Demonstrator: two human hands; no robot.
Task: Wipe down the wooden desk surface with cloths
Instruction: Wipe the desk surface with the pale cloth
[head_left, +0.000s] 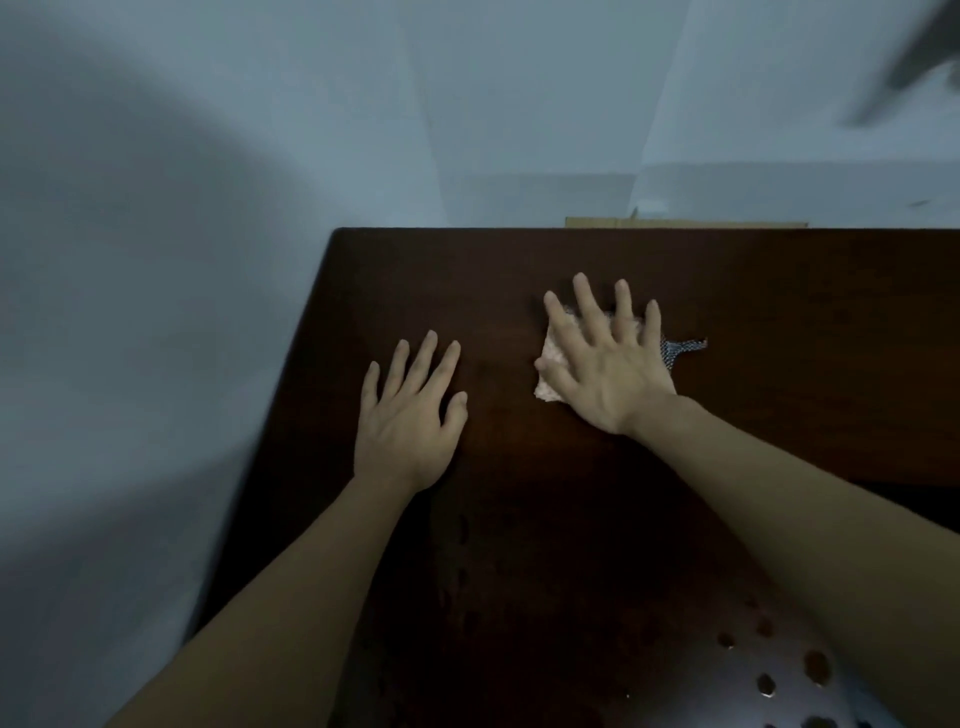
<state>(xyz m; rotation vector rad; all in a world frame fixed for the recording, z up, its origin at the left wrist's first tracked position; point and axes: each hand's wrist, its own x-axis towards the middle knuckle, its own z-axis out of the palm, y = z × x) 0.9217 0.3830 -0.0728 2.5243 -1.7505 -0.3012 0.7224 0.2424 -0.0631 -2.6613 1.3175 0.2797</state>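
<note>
Right hand (610, 358) flat, fingers spread, pressing cloth (551, 382) near desk (779, 364) far edge; left hand (410, 415) flat, empty, nearer left edge.

You are in a plain room, likely a home or office corner: a dark wooden desk (519, 270) stands against bare pale walls (311, 104).
</note>
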